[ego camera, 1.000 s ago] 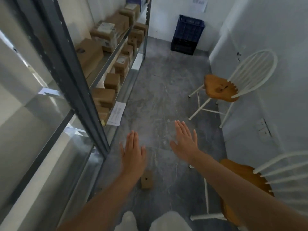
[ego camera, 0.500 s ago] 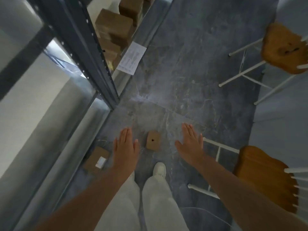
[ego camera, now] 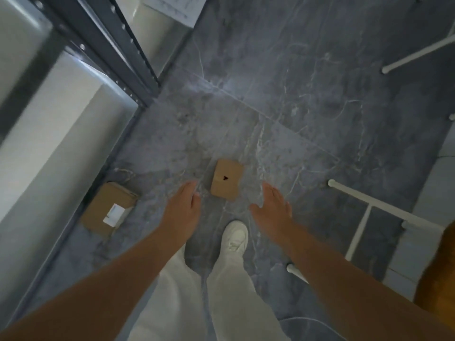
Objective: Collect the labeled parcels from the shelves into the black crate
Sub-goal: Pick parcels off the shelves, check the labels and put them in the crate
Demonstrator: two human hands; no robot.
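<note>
A small brown cardboard parcel (ego camera: 226, 182) with a dark mark on top lies on the grey floor ahead of my feet. My left hand (ego camera: 181, 212) hovers just left of it, fingers straight, holding nothing. My right hand (ego camera: 272, 210) hovers just right of it, also flat and empty. A second brown parcel (ego camera: 109, 207) with a white label lies on the floor at the left, against the base of the shelf. The black crate is out of view.
The dark metal shelf upright (ego camera: 115, 45) and its pale panels fill the left side. A paper sheet (ego camera: 177, 6) hangs at the top. White chair legs (ego camera: 364, 207) and a wooden seat edge (ego camera: 440, 271) stand at the right. My white shoe (ego camera: 235, 236) is below the small parcel.
The view has tilted from the aisle, shelves and crate down to the floor. Both hands have come lower and nearer the small parcel, one on each side.
</note>
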